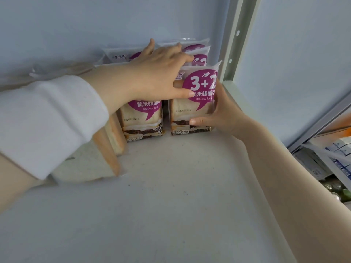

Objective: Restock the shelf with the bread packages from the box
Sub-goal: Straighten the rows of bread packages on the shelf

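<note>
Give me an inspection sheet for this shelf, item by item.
Surface: white shelf, front bare, slightly speckled.
Job's things: front pack upright at the right post; second pack upright beside it; more packs behind; box not in view.
Clutter: clear-wrapped loaves at left.
Grippers: right hand grips the front pack's right edge; left hand rests across the pack tops, thumb on the front pack.
Cables: nothing seen.
Surroundings: perforated post; boxed goods on a lower shelf at right.

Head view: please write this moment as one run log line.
right hand: grips front bread package | left hand: on rear packages | shelf
</note>
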`<state>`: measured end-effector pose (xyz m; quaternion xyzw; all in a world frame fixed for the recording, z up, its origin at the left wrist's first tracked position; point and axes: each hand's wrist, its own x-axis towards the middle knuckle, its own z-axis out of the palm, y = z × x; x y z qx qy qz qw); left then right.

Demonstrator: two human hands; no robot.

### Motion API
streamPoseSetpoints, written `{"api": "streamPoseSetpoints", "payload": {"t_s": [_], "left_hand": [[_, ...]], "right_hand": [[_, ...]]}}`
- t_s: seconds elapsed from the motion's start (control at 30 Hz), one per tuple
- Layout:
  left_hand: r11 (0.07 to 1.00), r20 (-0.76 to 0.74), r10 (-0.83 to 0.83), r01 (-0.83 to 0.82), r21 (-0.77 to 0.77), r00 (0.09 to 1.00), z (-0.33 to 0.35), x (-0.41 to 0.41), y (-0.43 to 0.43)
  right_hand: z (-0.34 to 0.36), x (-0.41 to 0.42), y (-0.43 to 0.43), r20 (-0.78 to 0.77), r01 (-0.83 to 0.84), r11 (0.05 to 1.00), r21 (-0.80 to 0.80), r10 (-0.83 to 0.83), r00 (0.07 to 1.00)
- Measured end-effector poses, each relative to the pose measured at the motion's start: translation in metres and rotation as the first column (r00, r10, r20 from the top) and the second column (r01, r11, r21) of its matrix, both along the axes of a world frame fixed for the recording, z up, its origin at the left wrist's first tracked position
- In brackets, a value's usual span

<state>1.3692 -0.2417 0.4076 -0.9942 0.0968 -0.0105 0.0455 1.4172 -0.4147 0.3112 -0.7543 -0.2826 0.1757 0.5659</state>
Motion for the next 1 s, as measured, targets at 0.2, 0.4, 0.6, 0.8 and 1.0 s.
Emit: {"api": "streamPoseSetpoints", "payload": {"t_s": [0.2,0.4,0.6,0.8,1.0], "left_hand": [[0.997,0.115,-0.076,0.077,-0.003,0.990,-0.002,0.001,-0.013],[0.997,0.167,-0.047,0.056,-0.052,0.985,-0.010,-0.002,-0.010],[0.999,0.181,-0.039,0.036,0.018,0.983,-0.013,0.002,-0.012],[0.996,0.208,0.000,-0.019,0.090,0.978,-0.009,-0.013,-0.025],[0.983,0.231,-0.029,-0.015,0.186,0.973,-0.006,-0.086,-0.042]], "right_hand": [[-0.011,-0.023,-0.020,0.224,0.131,0.968,-0.216,-0.081,0.971],[-0.021,-0.026,-0.006,0.359,0.303,0.938,-0.166,-0.229,0.905],[-0.026,-0.021,-0.004,0.384,0.303,0.914,-0.269,-0.187,0.904],[-0.007,-0.038,-0.005,0.337,0.291,0.819,-0.495,-0.128,0.933],[0.018,-0.100,-0.018,0.499,0.468,0.639,-0.611,-0.148,0.854]]}}
